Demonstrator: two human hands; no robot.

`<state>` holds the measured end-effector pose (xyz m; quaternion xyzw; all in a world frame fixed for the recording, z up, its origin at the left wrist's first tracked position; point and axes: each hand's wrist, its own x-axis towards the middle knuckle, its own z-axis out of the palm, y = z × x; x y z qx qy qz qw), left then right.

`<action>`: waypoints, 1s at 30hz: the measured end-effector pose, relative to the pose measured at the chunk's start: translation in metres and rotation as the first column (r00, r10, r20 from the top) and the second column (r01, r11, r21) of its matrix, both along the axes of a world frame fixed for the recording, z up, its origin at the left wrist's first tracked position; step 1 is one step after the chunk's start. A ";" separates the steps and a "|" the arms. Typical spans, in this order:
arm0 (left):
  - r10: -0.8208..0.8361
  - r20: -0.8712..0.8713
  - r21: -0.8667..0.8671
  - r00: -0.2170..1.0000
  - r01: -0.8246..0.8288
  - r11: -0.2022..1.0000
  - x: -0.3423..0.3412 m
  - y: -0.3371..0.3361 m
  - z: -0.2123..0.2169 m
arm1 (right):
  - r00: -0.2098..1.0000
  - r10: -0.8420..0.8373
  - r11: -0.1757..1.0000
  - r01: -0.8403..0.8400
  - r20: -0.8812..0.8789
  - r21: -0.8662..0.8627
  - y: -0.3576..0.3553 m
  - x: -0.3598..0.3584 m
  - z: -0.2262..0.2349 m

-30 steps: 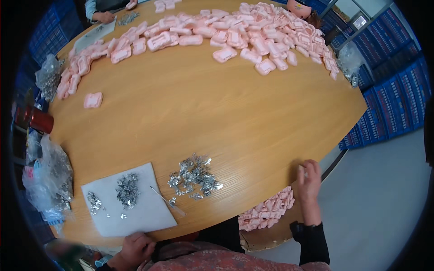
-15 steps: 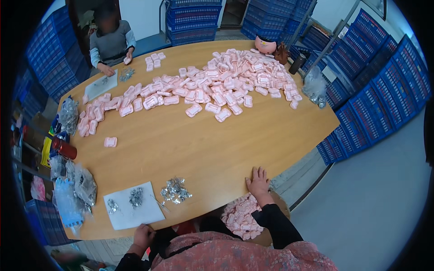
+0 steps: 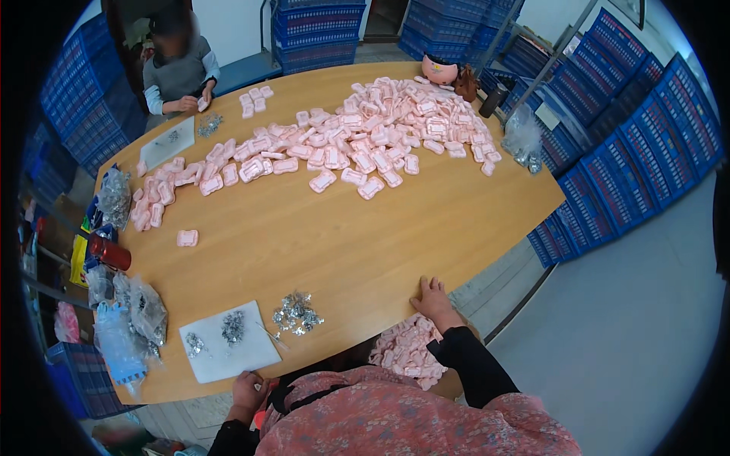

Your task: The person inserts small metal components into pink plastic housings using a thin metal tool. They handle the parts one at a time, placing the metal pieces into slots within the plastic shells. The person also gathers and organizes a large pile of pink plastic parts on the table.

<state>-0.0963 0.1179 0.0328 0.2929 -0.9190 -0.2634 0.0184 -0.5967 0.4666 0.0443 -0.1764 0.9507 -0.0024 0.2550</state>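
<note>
At the table's near edge my left hand (image 3: 249, 394) rests with curled fingers beside the lower edge of a white sheet (image 3: 217, 368), and nothing shows in it. Two small heaps of silvery metal pieces (image 3: 233, 327) lie on that sheet. A larger pile of shiny metal pieces (image 3: 298, 313) is to its right, with a thin pale stick (image 3: 271, 337) between. My right hand (image 3: 433, 299) lies flat on the near right edge, fingers apart, holding nothing. Below it, pink plastic cases (image 3: 408, 351) fill a container beside my lap.
A big heap of pink cases (image 3: 365, 137) spreads across the far table; one case (image 3: 187, 238) lies apart. Across the table a co-worker (image 3: 179, 72) holds a pink case. Plastic bags (image 3: 144, 308) and a red flask (image 3: 111, 251) line the left edge. Blue crates (image 3: 631, 171) stack at right.
The view has shifted slightly and my body leans further over the near edge. Both my hands stay at the table edge. The co-worker's two hands have come together at a pink case.
</note>
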 end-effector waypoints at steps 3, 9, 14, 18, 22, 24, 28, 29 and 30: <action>0.014 -0.029 0.047 0.999 -0.012 0.999 0.010 -0.004 0.000 | 0.999 0.032 0.999 -0.032 0.043 -0.003 -0.001 0.002 0.007; -0.043 -0.104 0.096 0.994 0.053 0.994 0.003 -0.014 0.006 | 0.992 0.102 0.993 -0.106 0.081 0.045 -0.004 -0.003 0.016; 0.032 0.013 0.324 0.999 -0.035 0.945 -0.022 -0.037 0.037 | 0.984 0.139 0.987 -0.147 0.113 0.058 0.001 -0.011 0.007; -0.015 0.010 0.370 1.000 0.010 0.929 -0.066 -0.059 0.068 | 0.981 0.114 0.990 -0.125 0.154 0.067 -0.004 -0.005 0.011; -0.110 -0.169 0.365 0.980 0.165 0.916 -0.113 -0.074 0.070 | 0.981 0.144 0.987 -0.152 0.132 0.055 -0.010 -0.010 0.015; -0.154 -0.223 0.319 0.963 0.221 0.922 -0.135 -0.085 0.073 | 0.983 0.124 0.988 -0.136 0.134 0.079 -0.014 -0.008 0.017; -0.197 -0.310 0.204 0.930 0.267 0.942 -0.173 -0.118 0.075 | 0.982 0.114 0.982 -0.134 0.151 0.134 -0.019 -0.011 0.021; -0.193 -0.307 0.189 0.932 0.258 0.947 -0.182 -0.127 0.077 | 0.980 0.105 0.982 -0.129 0.166 0.136 -0.022 -0.013 0.023; -0.186 -0.306 0.174 0.934 0.247 0.953 -0.191 -0.133 0.081 | 0.979 0.100 0.982 -0.126 0.180 0.138 -0.023 -0.015 0.026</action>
